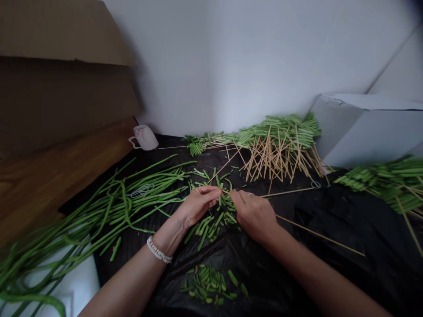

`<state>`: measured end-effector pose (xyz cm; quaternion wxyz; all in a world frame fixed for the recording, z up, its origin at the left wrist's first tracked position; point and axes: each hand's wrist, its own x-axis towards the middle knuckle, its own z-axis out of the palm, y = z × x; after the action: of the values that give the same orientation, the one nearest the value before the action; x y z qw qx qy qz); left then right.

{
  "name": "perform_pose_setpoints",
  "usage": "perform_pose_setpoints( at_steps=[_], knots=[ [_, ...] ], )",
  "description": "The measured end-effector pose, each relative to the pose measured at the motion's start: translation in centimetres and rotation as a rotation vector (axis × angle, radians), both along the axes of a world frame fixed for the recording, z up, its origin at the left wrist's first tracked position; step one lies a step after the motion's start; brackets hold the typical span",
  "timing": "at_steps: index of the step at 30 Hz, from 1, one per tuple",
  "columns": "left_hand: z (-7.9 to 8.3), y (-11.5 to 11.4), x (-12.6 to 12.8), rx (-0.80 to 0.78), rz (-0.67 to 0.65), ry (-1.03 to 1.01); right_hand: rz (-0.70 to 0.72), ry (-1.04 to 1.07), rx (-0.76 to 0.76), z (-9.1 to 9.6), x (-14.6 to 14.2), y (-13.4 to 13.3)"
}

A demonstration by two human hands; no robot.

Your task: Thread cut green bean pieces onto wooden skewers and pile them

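Close together at the middle are my two hands, above a scatter of cut green long bean pieces [206,226]. The fingers of my left hand [200,203] are pinched; a green bit shows right beneath the fingertips, but what they hold is not clear. My right hand [254,213] is closed around a thin bamboo skewer [320,234], whose tip pokes out toward the left fingertips and whose long end runs out to the lower right. Uncut long beans [109,211] lie in a loose bundle to the left.
Bean-loaded skewers [280,136] are piled at the back, with more bean skewers [386,178] at right. A white mug [145,137], a cardboard box [66,88] and a white box [373,132] border the black plastic sheet [264,273]. Small bean ends [209,284] lie in front.
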<state>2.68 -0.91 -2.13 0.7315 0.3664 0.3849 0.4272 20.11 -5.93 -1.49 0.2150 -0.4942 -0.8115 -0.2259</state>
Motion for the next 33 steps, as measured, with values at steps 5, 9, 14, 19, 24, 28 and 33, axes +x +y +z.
perform_pose_setpoints(
  at_steps=[5,9,14,19,24,28,33],
  knots=[
    [0.1,0.1,0.0,0.014,0.026,-0.009,0.025,0.003,0.059,0.2,0.2,0.3],
    [0.5,0.3,-0.3,0.03,0.073,-0.012,0.011,0.0,0.064,0.5,0.5,0.3],
    [0.7,0.3,-0.5,-0.019,0.069,-0.048,0.025,-0.002,0.037,0.8,0.4,-0.1],
    [0.3,-0.4,0.3,-0.044,-0.003,-0.028,0.033,-0.009,0.01,0.6,-0.1,-0.3],
    [0.1,-0.8,0.9,-0.017,-0.041,-0.004,0.044,0.006,0.01,0.1,-0.3,0.0],
    [0.7,-0.6,0.7,0.021,0.005,0.001,0.045,0.039,0.073,0.2,-0.2,0.4],
    [0.8,-0.7,0.8,0.04,0.017,0.003,0.053,0.032,0.053,0.4,-0.1,0.1]
  ],
)
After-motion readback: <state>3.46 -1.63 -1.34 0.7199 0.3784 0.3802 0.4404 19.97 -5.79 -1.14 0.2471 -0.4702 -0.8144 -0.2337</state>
